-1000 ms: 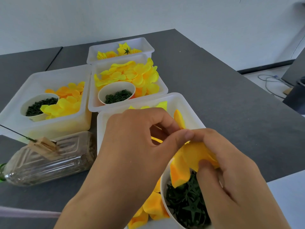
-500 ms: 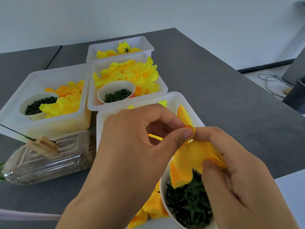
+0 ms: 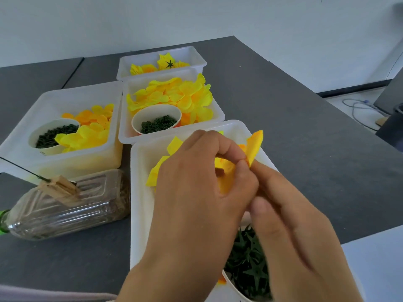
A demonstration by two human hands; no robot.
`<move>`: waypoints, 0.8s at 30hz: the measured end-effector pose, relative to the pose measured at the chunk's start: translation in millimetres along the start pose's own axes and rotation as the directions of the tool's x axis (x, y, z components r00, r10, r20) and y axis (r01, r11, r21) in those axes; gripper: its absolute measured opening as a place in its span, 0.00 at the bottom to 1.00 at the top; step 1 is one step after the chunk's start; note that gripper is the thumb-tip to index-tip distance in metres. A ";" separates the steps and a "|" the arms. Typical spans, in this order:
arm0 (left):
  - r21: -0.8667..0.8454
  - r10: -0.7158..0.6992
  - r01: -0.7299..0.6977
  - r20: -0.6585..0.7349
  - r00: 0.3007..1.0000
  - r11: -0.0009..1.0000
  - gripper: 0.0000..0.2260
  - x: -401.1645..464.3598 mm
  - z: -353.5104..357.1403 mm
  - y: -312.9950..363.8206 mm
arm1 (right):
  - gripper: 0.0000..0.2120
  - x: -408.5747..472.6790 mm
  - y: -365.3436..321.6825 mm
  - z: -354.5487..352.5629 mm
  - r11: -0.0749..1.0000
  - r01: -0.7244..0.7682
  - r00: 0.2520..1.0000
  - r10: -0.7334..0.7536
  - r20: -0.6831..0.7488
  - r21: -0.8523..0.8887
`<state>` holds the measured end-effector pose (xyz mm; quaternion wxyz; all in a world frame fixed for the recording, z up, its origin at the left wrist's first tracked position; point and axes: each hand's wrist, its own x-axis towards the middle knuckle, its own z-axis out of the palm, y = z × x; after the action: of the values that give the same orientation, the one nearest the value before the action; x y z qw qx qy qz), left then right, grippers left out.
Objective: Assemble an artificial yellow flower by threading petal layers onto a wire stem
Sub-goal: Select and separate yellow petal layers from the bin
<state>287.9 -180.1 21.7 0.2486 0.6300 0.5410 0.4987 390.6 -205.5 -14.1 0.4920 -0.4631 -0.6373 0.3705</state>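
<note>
Both hands meet over the nearest bin [image 3: 139,192]: the left hand [image 3: 196,192] and right hand [image 3: 290,216] pinch a yellow petal layer [image 3: 254,147] between fingertips. No wire stem shows in their grip, so threading looks barely begun; a thin wire [image 3: 19,168] sits clipped by a clothespin [image 3: 60,188] on a lying bottle [image 3: 65,205]. Finished flowers [image 3: 159,65] lie in the far bin [image 3: 196,55]. Two middle bins hold loose petals and cups of green rings; a cup of green star pieces [image 3: 250,269] sits nearest.
</note>
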 end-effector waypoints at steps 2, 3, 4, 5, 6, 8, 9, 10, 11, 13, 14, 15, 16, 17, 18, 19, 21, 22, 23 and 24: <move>0.057 0.095 -0.096 0.020 0.995 0.994 0.07 1.6 0.9 -2.8 | 0.26 7.3 -1.3 -3.6 0.911 -0.175 0.982 0.135 0.131 0.372; 0.119 0.164 -0.166 0.030 0.986 0.979 0.07 2.0 0.4 -5.1 | 0.26 11.0 -1.8 -7.5 0.846 -0.214 0.975 0.156 0.156 0.488; 0.193 0.229 -0.234 0.046 0.972 0.953 0.06 1.9 -1.2 -8.3 | 0.24 14.7 2.5 -10.3 0.814 -0.231 0.971 0.160 0.176 0.533; 0.262 0.273 -0.282 0.069 0.959 0.923 0.05 2.1 -2.3 -10.7 | 0.20 17.9 3.0 -12.0 0.808 -0.249 0.967 0.173 0.189 0.533; 0.317 0.290 -0.302 0.087 0.953 0.899 0.04 2.0 -4.8 -12.9 | 0.19 21.7 4.0 -14.3 0.800 -0.271 0.962 0.203 0.183 0.535; 0.382 0.313 -0.326 0.097 0.945 0.865 0.03 1.7 -8.1 -13.3 | 0.23 25.8 8.6 -16.0 0.799 -0.296 0.955 0.257 0.148 0.524; 0.390 0.332 -0.344 0.099 0.938 0.855 0.03 1.7 -9.0 -13.5 | 0.24 26.5 7.7 -16.5 0.796 -0.301 0.953 0.267 0.141 0.526; 0.384 0.346 -0.357 0.102 0.933 0.851 0.03 1.3 -9.6 -14.5 | 0.23 26.8 7.0 -16.2 0.802 -0.285 0.958 0.259 0.125 0.524; 0.371 0.347 -0.360 0.103 0.932 0.856 0.02 1.5 -10.0 -15.9 | 0.22 26.4 6.4 -15.3 0.804 -0.270 0.962 0.251 0.109 0.529; 0.331 0.302 -0.313 0.084 0.950 0.890 0.02 1.5 -11.7 -17.4 | 0.21 23.8 6.4 -12.3 0.827 -0.235 0.971 0.220 0.091 0.510; 0.303 0.273 -0.278 0.060 0.960 0.911 0.02 1.5 -12.7 -18.1 | 0.20 22.2 8.0 -12.0 0.839 -0.213 0.977 0.196 0.087 0.502; 0.273 0.248 -0.247 0.032 0.968 0.930 0.03 1.5 -13.5 -18.8 | 0.17 20.9 9.8 -11.8 0.852 -0.195 0.980 0.182 0.074 0.486; 0.240 0.228 -0.225 0.013 0.973 0.944 0.04 1.2 -14.3 -18.7 | 0.12 19.9 11.2 -11.3 0.861 -0.175 0.984 0.171 0.052 0.477; 0.219 0.225 -0.222 0.011 0.974 0.950 0.05 0.9 -14.4 -18.1 | 0.09 19.7 10.4 -10.0 0.871 -0.154 0.986 0.163 0.021 0.466; 0.221 0.244 -0.244 0.028 0.969 0.944 0.04 0.6 -14.0 -17.2 | 0.08 19.5 8.8 -9.9 0.875 -0.125 0.990 0.139 0.004 0.468; 0.245 0.277 -0.282 0.057 0.959 0.928 0.04 0.1 -13.5 -16.1 | 0.09 19.4 7.3 -9.4 0.882 -0.085 0.996 0.091 0.009 0.464; 0.294 0.320 -0.340 0.115 0.940 0.893 0.04 -0.4 -12.5 -14.2 | 0.14 19.2 4.4 -8.7 0.893 -0.013 0.999 -0.010 0.049 0.450; 0.309 0.328 -0.354 0.134 0.935 0.883 0.04 -0.1 -12.9 -13.6 | 0.13 19.3 3.8 -9.4 0.898 0.008 0.997 -0.042 0.068 0.440; 0.319 0.337 -0.365 0.142 0.931 0.875 0.04 0.5 -13.8 -13.4 | 0.10 19.4 4.9 -11.1 0.904 0.023 0.996 -0.056 0.066 0.427; 0.326 0.345 -0.372 0.140 0.928 0.869 0.03 0.8 -14.6 -13.1 | 0.06 19.4 5.2 -13.3 0.911 0.033 0.997 -0.059 0.050 0.411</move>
<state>269.0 -178.8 16.3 0.0576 0.7721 0.4837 0.4081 403.1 -185.2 -10.2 0.5670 -0.3231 -0.5709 0.4982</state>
